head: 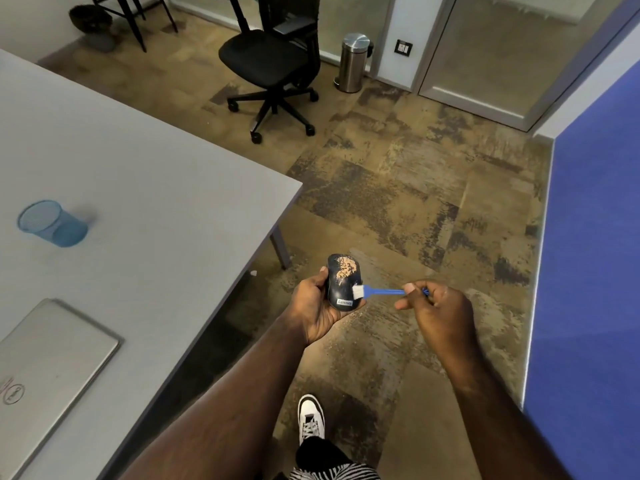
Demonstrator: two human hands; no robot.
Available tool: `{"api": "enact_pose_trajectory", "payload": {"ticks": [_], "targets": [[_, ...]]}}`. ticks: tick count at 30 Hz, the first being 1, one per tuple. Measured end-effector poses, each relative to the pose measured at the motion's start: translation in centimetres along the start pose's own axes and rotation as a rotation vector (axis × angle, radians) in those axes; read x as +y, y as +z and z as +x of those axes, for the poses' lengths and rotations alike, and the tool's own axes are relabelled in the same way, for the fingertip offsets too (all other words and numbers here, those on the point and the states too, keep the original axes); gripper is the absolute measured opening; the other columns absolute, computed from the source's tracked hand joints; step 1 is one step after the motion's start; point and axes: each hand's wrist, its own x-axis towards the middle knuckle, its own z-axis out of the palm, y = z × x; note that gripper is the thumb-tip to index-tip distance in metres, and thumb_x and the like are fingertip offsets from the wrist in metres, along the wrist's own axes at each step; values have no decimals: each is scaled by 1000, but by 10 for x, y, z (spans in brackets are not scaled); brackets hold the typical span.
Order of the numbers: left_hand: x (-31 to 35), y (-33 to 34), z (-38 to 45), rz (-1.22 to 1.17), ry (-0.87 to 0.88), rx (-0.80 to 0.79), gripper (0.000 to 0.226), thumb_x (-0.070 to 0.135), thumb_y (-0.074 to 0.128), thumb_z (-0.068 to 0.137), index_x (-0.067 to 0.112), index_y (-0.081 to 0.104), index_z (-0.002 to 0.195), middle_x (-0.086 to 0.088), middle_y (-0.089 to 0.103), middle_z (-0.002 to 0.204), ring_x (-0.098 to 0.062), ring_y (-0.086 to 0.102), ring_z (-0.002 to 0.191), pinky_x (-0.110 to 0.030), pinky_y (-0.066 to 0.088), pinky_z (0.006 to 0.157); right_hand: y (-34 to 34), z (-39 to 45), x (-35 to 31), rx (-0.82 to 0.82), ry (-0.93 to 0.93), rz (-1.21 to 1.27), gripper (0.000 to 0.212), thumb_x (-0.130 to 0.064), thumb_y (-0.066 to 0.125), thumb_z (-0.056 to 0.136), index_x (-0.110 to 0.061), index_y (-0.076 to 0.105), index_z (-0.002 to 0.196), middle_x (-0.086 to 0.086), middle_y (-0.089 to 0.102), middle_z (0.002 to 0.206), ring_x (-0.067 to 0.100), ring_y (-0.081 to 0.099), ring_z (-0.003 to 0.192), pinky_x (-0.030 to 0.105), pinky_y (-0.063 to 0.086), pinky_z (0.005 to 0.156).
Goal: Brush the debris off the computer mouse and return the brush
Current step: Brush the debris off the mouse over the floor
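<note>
My left hand (313,308) holds a black computer mouse (341,287) out over the carpet, just off the table's corner. A patch of tan debris (345,268) covers the mouse's far half. My right hand (436,306) pinches the blue handle of a small brush (379,291). The brush's white bristles touch the right side of the mouse near its labelled end. A blue mesh cup (52,223) stands on the grey table (145,188) at the left.
A closed silver laptop (45,362) lies at the table's near left. A black office chair (273,67) and a steel pedal bin (353,62) stand further back. A blue partition (588,271) runs along the right. My white shoe (310,419) is on the carpet below.
</note>
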Motion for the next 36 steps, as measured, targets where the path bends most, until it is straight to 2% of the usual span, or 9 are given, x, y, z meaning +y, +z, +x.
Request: {"api": "enact_pose_trajectory", "payload": {"ticks": [4,8,14,19,23,27,29,31,36], "targets": [[0,3,-1,16,-27,-9,53,38,28,102,-2,47,130,-27,58,116,-39,60,94,-49,57,75,-8,9,5,153,40,5,21,-24,57,94,-19,73,80,-13,64,49,7,32,27,18,24,29],[1,4,2,9,-8,-9,49,37,29,102,0,49,128,-24,57,123,-37,60,99,-49,57,72,-7,2,0,2,-36,99,21,-24,59,92,-22,71,76,5,71,60,6,26,30,18,20,34],[0,4,2,4,-39,-15,51,38,30,101,-1,49,128,-27,58,117,-39,60,94,-49,56,77,-11,15,3,148,32,-18,20,-24,58,93,-19,72,80,-17,64,49,8,34,28,18,23,30],[-1,7,2,35,-18,-2,50,37,29,102,0,49,130,-26,55,128,-38,61,96,-48,57,74,-6,11,0,25,-5,-3,20,-24,59,92,-22,71,77,-5,72,61,7,31,28,18,24,33],[-2,6,2,49,-24,7,54,37,29,102,-2,45,136,-27,55,123,-38,61,93,-47,57,75,-10,14,-3,123,37,18,18,-22,58,93,-21,70,80,-8,71,62,6,32,27,17,23,31],[-2,8,1,75,-5,18,53,36,28,103,-1,44,137,-25,54,130,-35,62,94,-45,58,72,-6,6,-10,-50,-55,111,18,-20,60,92,-20,71,77,1,72,60,5,27,29,16,21,35],[-4,10,3,90,6,26,53,36,28,103,0,45,137,-24,51,137,-34,62,96,-44,59,70,2,4,-13,-93,-83,42,19,-19,61,92,-15,73,77,-10,67,51,6,30,28,17,22,33],[-5,10,3,96,0,23,54,37,29,102,-1,44,138,-25,52,135,-35,62,96,-45,59,70,6,9,-14,-47,-48,-16,19,-20,60,92,-14,73,80,-20,62,45,6,38,28,14,24,32],[-7,7,1,81,-23,18,54,38,29,102,0,42,139,-25,54,126,-37,62,92,-45,59,72,2,27,-12,150,61,-44,19,-24,57,93,-15,73,87,-14,68,60,6,40,29,18,28,31]]}}
